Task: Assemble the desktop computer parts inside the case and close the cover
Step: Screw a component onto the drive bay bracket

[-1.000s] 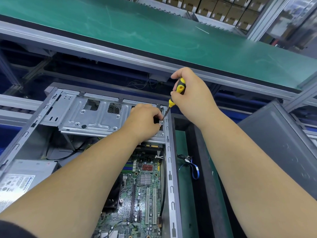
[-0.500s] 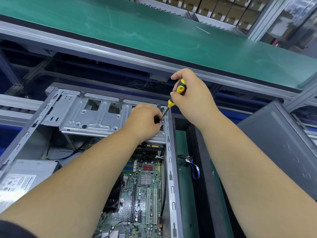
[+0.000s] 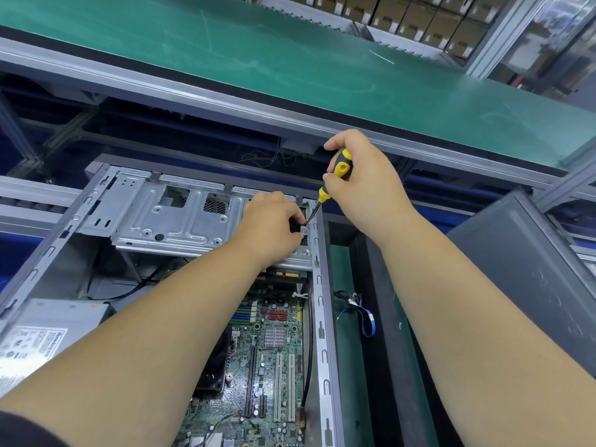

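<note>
- The case (image 3: 317, 285) lies open on its side, motherboard (image 3: 274, 350) fitted along its right wall; the drive cage (image 3: 180, 221) spans the far end.
- Step in hand, as I judge it: driving a screw (image 3: 303, 230) at the cage's far right corner, beside the case's right rail.
- To do it well: keep the screwdriver (image 3: 335, 179) in line with the screw, press down while turning, and stop once snug; a slip could send the tip toward the board below.
- Right hand (image 3: 364, 185) is raised above the corner, wrist bent, fingers wrapped round the yellow-black handle, shaft slanting down-left to the screw.
- Left hand (image 3: 274, 227) reaches across the cage, fingers curled at the screw spot, seemingly steadying the bracket; what they pinch is hidden.
- The cover (image 3: 529, 285), as I take it, leans off to the right, not yet fitted.
</note>
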The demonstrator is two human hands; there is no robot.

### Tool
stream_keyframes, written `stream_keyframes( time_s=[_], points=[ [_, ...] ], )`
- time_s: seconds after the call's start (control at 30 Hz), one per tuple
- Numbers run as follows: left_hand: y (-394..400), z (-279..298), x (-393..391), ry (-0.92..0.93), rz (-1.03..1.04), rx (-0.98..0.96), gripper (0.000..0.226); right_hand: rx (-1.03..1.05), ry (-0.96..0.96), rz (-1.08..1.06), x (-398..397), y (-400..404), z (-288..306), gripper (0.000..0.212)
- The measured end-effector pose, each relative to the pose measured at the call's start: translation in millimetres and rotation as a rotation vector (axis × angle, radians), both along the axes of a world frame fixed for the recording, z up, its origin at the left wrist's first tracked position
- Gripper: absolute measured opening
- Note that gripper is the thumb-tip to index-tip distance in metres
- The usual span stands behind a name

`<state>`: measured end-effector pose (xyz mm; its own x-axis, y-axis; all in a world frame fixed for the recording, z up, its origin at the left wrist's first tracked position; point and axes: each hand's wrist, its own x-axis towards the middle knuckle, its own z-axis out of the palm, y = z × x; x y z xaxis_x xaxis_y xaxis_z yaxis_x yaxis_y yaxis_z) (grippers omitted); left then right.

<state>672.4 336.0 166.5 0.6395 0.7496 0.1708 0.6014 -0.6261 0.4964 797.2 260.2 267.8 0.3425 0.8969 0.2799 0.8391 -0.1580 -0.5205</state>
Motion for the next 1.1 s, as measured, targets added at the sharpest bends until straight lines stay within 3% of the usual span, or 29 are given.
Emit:
stream_keyframes(
  time_s=[0.57, 0.87, 1.1],
  points=[
    [0, -3, 4, 0.06, 0.012, 0.055, 0.02, -0.024, 0.003, 0.028, -1, 1, -4, 0.041],
    [0, -3, 5, 0.058, 0.021, 0.039, 0.019, -0.158, 0.006, 0.215, 1, -6, 5, 0.037],
    [0, 0, 1, -0.055, -0.02, -0.013, 0.011, -0.168, 0.055, 0.284, 0, -10, 0, 0.055]
  ],
)
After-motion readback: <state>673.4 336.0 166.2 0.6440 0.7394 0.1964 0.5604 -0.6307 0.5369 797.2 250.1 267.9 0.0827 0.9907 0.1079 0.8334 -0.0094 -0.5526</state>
